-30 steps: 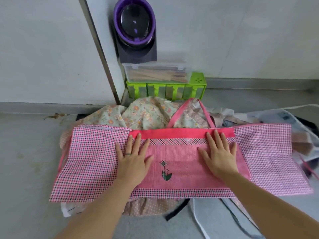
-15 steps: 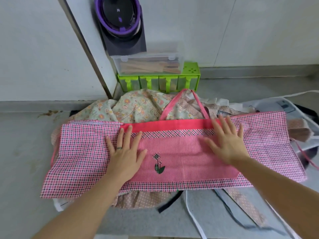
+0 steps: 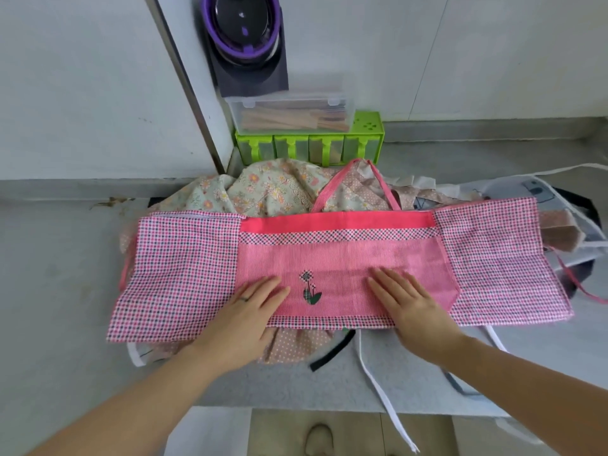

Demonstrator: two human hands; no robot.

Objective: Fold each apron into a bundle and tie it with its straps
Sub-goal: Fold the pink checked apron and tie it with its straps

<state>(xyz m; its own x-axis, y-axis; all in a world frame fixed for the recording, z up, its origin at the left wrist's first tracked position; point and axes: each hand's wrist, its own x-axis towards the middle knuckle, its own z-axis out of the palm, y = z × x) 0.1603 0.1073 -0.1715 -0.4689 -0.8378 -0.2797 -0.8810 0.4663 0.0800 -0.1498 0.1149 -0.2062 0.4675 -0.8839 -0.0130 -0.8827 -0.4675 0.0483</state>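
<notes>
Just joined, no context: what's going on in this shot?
A person is flattening a pink checked apron, spread wide on a grey counter over a pile of other aprons. The left hand and right hand press flat on its pink centre panel, either side of the embroidered flower. It is not yet bundled or tied; its neck loop lies loose on the floral apron behind.

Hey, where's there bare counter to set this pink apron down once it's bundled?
Widest bare counter lies left of the pink apron, in front of the wall. A smaller patch sits back right, beside the green organizer. Behind and right it is crowded with the fabric pile; the front strip carries a white strap.
</notes>
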